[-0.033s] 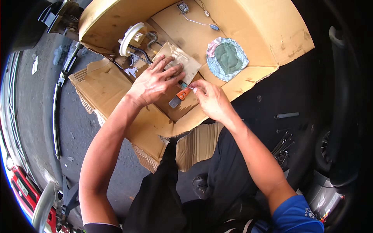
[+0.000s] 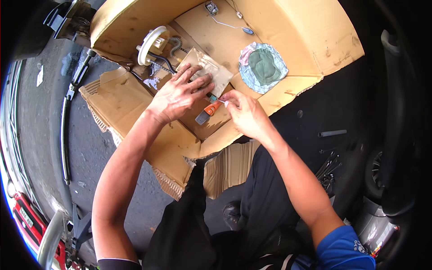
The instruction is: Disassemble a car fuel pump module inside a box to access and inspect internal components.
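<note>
Inside an open brown cardboard box (image 2: 324, 42), you bend both bare hands to a pale, flat-sided plastic housing (image 2: 219, 74) lying on the box's inner floor. Your left hand (image 2: 176, 95) lies across it from the near left side, fingers spread over the top face. Your right hand (image 2: 247, 114) works at the housing's near corner — thumb and fingers pinched narrow on a thin, pale piece (image 2: 221, 101), too small to identify. Just beside it lies an orange-and-grey tool handle (image 2: 209, 111), partly tucked toward your fingers.

Left of the housing, a round white plastic flange (image 2: 152, 46) stands tilted, a grey corrugated hose (image 2: 176, 44) beside it. To the right rests a pale blue, pink-edged cloth (image 2: 275, 60) with a dark green centre. A small float with a thin wire arm (image 2: 228, 24) lies at the far end; 1 pale tube (image 2: 332, 133) rests outside, right.
</note>
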